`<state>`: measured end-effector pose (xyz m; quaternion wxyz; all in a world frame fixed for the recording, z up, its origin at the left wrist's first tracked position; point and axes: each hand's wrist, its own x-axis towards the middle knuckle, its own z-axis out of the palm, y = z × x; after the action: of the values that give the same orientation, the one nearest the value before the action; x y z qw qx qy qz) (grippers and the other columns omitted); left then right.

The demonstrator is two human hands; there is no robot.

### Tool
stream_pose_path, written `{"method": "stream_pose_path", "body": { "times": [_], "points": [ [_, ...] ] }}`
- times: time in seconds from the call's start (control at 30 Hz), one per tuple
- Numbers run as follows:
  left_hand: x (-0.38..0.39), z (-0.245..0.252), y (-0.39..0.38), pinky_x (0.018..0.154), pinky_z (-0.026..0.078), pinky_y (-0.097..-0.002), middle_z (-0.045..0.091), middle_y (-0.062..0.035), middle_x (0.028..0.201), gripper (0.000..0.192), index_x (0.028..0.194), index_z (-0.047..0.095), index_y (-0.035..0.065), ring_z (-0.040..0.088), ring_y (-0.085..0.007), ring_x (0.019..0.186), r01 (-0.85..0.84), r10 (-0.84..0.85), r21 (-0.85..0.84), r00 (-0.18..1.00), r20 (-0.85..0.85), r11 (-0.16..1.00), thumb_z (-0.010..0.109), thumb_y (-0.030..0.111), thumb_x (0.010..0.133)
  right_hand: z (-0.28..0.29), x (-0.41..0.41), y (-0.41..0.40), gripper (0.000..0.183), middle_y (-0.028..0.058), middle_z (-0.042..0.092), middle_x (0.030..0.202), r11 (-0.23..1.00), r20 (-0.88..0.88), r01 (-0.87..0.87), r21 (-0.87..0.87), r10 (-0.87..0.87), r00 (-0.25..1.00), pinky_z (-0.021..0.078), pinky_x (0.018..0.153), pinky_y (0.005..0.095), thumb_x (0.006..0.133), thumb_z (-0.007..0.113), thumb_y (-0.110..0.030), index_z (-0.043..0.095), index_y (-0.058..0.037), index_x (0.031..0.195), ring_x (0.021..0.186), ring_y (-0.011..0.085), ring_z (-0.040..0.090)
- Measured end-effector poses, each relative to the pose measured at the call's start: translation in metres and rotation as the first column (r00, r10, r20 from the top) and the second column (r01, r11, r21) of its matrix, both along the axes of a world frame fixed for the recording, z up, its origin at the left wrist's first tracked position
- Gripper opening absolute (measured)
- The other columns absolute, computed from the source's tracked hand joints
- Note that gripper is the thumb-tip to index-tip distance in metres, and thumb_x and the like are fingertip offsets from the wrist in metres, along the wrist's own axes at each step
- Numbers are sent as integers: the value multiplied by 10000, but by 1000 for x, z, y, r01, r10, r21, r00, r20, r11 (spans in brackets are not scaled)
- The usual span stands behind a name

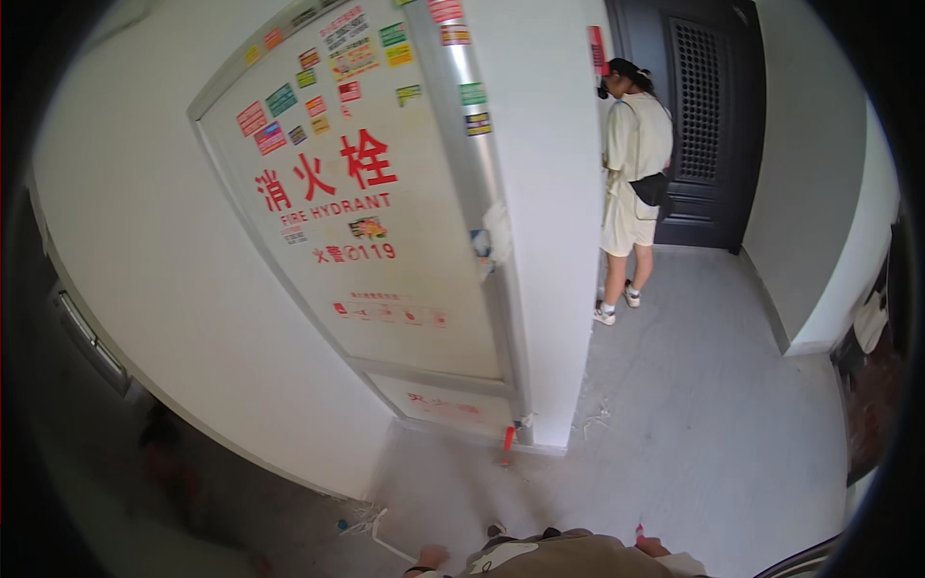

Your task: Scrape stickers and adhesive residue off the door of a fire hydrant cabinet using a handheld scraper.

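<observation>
My left hand [433, 558] hangs low at the bottom edge, with a dark band at the wrist. Its fingers are too small and blurred to read. Close by, a white strip [383, 531] runs over the grey floor [672, 433] toward that hand; whether they touch, I cannot tell. On the other side of my brown clothing [564, 556], my right hand [654, 547] grips a small pink-red object [639, 533], whose kind is unclear. Before me stands a fire hydrant cabinet [426, 339] with red lettering and several stickers.
Another person [636, 159] stands facing the wall near a dark door [744, 144]. A red object [509, 438] is at the cabinet's foot. Scraps [598, 419] lie along the wall's base. Dark shapes blur at the far left. Curved metal bars [788, 560] show at lower right.
</observation>
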<state>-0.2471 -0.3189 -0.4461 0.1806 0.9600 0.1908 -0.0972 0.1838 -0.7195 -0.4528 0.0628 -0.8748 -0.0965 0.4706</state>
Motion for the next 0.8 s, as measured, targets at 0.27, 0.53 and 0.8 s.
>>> {"method": "stream_pose_path", "body": {
  "times": [0.27,0.53,0.8],
  "points": [
    [225,58,-58,625,449,-423,592,-160,677,208,771,560,18,590,-315,667,-52,66,-96,987,148,994,494,213,797,94,19,-17,546,85,613,681,818,-280,433,378,-344,896,482,458,305,731,662,-193,476,-104,1237,535,162,585],
    [317,120,-115,592,441,-361,578,-143,623,419,770,576,-3,573,-262,575,127,-14,-327,945,328,936,468,393,858,35,-11,-101,273,106,601,633,809,-313,586,-52,-570,760,475,462,334,774,619,-232,606,38,810,518,192,586],
    [162,56,-65,616,484,-342,613,-131,674,256,858,627,25,601,-243,605,-27,22,-342,1000,-19,939,539,261,804,-43,-42,-166,336,143,634,924,921,-212,356,-160,-384,899,479,750,339,709,621,-341,646,-67,903,847,243,619]
  ]
}}
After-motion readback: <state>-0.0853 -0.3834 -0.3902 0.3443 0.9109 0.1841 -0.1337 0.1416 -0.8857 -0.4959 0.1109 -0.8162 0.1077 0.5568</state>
